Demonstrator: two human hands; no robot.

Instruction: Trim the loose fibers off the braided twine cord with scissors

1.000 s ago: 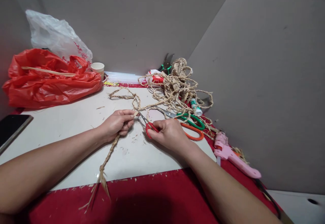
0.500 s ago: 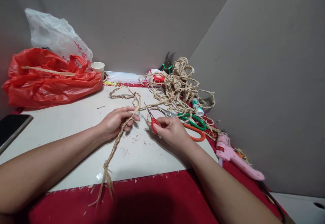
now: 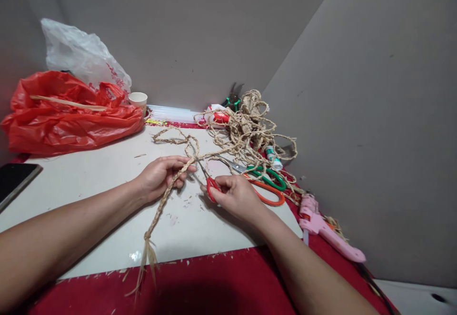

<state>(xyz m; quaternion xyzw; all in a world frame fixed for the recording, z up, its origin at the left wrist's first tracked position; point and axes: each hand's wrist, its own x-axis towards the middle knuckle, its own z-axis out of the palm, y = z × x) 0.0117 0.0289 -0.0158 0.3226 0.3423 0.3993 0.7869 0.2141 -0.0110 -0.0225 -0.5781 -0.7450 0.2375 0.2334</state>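
Observation:
My left hand (image 3: 166, 176) is closed on a braided straw cord (image 3: 162, 204), which lies across its fingers. One end of the cord, knotted and frayed, hangs toward the table's front edge; the other part loops away over the white board. In my right hand (image 3: 237, 196) is a small pair of scissors (image 3: 212, 187) with red handles. Their blades point up and left, with the tips at the cord just beside my left fingertips. Whether the blades touch the cord I cannot tell. A tangled heap of the same braid (image 3: 246, 124) lies behind my right hand.
Larger scissors with green (image 3: 276, 182) and orange handles (image 3: 272, 201) lie right of my right hand. A pink glue gun (image 3: 323, 227) sits at the right edge. At left are a red plastic bag (image 3: 71, 129), a paper cup (image 3: 138, 99) and a phone (image 3: 17, 182).
My right hand has moved slightly left, bringing the red scissors' tips to the cord by my left fingers. My left hand keeps its hold, and the view has shifted a little.

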